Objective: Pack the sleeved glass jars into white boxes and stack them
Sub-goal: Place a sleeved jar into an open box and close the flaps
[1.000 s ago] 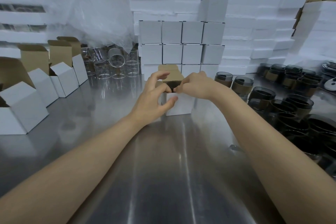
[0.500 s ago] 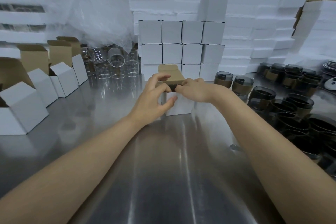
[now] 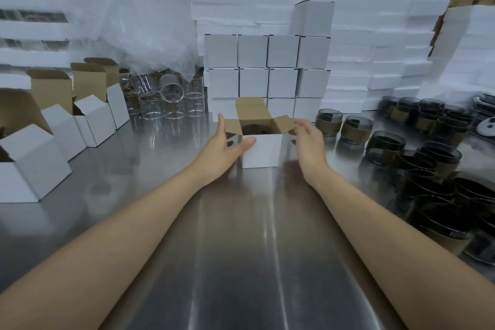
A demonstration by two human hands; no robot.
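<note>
A white box (image 3: 262, 151) stands on the steel table in front of me, its brown-lined flaps spread open. A dark sleeved jar (image 3: 255, 130) sits inside, only its top showing. My left hand (image 3: 223, 147) rests against the box's left side, fingers straight beside the left flap and thumb on the front face. My right hand (image 3: 308, 139) is at the right flap, with relaxed fingertips touching its tip. Behind stands a stack of closed white boxes (image 3: 267, 67). Several sleeved dark jars (image 3: 423, 169) crowd the table on the right.
Open empty white boxes (image 3: 61, 126) line the left side. Clear glass jars (image 3: 171, 99) and a plastic bag (image 3: 139, 19) lie at the back left. White foam slabs (image 3: 375, 56) are piled along the back and right. Bare steel table (image 3: 241, 249) lies between my arms.
Both hands were together over the box top, pinching at its flaps. They have moved apart to the box's two sides, and the flaps now stand spread open.
</note>
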